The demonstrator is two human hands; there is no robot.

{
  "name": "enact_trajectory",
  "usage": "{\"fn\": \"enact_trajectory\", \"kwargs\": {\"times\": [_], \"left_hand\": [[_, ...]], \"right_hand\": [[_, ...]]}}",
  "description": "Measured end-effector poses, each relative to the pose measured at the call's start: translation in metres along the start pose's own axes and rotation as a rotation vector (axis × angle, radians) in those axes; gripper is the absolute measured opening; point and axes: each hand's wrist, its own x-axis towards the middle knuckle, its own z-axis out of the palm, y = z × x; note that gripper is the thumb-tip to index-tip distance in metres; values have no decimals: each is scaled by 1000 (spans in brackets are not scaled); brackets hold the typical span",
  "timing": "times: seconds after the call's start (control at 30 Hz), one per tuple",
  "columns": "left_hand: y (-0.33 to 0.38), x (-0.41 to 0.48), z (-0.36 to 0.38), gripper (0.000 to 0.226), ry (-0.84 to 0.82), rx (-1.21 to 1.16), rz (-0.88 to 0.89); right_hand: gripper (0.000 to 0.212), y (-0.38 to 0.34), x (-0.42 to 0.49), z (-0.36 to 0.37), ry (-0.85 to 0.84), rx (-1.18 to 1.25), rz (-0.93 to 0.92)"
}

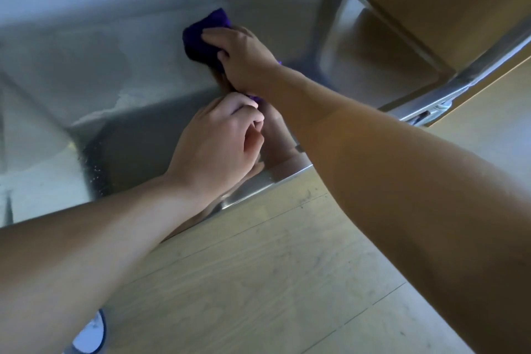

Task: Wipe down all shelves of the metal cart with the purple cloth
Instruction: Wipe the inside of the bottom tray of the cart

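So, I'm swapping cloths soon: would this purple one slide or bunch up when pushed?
Likely floppy: the cloth sits bunched under the right hand. It should probably slide easily, since the metal shelf looks smooth and shiny.

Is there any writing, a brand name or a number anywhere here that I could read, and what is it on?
None: no words, numbers or signs show on the purple cloth, the metal cart, the wooden floor or the blurred blue-and-white thing at the bottom edge.
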Motion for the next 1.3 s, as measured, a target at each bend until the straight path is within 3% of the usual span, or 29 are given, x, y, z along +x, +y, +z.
{"fn": "enact_trajectory", "kwargs": {"times": [0.1,0.3,0.43,0.67,0.83,0.97,1.07,1.17,1.3], "left_hand": [[-5,-8,-13,16,40,-71,-53],[-32,-40,-47,27,30,22,-66],[-41,-51,-61,22,41,55,-90],[-67,-53,-92,11,237,174,-233],[-61,-50,-89,13,165,193,-187],[-56,-43,-80,23,42,176,-185],[-50,-36,-75,24,33,147,-266],[-45,-35,-79,23,-1,133,-310],[-39,-37,-91,22,-104,145,-348]], "right_hand": [[50,-5,-2,1,23,-3,-17],[51,-40,-4,12,12,13,-57],[49,-71,-11,25,-43,22,-165],[44,-65,-73,13,-97,39,-481],[42,-52,-109,-19,-246,124,-546],[28,-58,-124,-37,-165,245,-399],[25,-67,-124,-38,11,92,-284],[40,-79,-121,-39,-98,-79,-6],[63,-109,-119,-45,-298,-159,108]]}}
